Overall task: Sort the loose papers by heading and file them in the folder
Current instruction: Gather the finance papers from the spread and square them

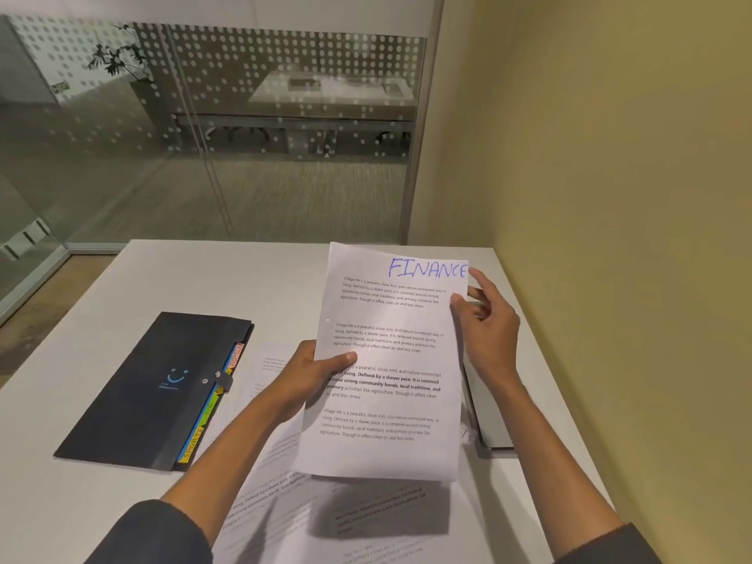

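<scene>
A sheet [386,360] headed FINANCE is held up above the counter [81,502], pinched at its left edge by the left hand [313,372] and at its upper right edge by the right hand [488,319]. More loose papers [285,502] are spread on the counter beneath it, and a closed dark folder [154,388] with coloured tabs is lying to their left.

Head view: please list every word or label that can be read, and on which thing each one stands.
"FINANCE": handwritten in blue at the top of the sheet held in both hands.
"Village life is a peaceful, close-knit, and nature-connected way of living...": printed on that sheet, repeated.
"SPORTS": yellow tab of the black folder.
Red tab: blurred.
Folder logo text and papers on the table: too small to read.
</scene>
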Demonstrator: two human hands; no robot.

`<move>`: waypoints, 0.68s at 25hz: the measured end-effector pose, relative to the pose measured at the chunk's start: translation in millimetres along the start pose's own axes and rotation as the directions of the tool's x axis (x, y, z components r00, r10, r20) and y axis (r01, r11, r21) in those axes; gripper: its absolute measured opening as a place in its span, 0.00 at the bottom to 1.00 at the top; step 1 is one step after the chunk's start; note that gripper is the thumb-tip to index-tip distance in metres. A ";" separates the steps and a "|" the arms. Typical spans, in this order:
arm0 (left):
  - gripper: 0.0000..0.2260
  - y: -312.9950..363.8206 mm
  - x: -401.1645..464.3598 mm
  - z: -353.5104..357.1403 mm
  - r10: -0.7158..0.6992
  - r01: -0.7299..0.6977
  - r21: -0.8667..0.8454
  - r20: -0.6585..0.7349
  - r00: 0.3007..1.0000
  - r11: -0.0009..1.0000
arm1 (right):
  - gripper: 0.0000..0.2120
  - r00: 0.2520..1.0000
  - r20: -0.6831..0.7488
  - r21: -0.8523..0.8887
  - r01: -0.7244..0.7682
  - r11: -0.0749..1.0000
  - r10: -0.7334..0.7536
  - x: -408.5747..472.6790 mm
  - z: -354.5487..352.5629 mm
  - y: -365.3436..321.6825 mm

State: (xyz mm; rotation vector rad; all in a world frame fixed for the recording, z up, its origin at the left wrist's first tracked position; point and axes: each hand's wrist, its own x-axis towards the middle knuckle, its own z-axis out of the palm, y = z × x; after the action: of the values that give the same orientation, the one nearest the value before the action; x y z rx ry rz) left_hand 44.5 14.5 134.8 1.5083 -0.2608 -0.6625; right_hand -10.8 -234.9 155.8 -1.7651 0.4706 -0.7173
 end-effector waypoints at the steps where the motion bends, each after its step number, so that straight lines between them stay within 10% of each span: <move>1: 0.10 -1.2 -0.3 0.2 0.006 -0.006 0.018 -0.004 1.000 1.000 | 0.21 0.999 -0.015 0.010 0.029 1.000 -0.029 0.8 -0.9 -3.5; 13: 0.11 -3.7 -2.7 2.0 0.031 -0.032 -0.010 -0.024 0.999 0.999 | 0.09 0.976 -0.145 -0.049 0.154 0.987 -0.160 8.0 -7.1 -12.7; 17: 0.11 -2.1 -3.4 7.9 0.012 -0.013 -0.069 -0.018 1.000 0.998 | 0.06 0.885 -0.174 -0.330 0.361 0.872 -0.432 2.6 -8.1 -5.9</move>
State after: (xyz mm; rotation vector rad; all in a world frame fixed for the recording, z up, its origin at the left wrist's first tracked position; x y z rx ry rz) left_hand 36.9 9.9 134.2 1.4452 -0.2315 -0.6417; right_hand -14.6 -240.5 163.5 -2.0921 0.3882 -1.2205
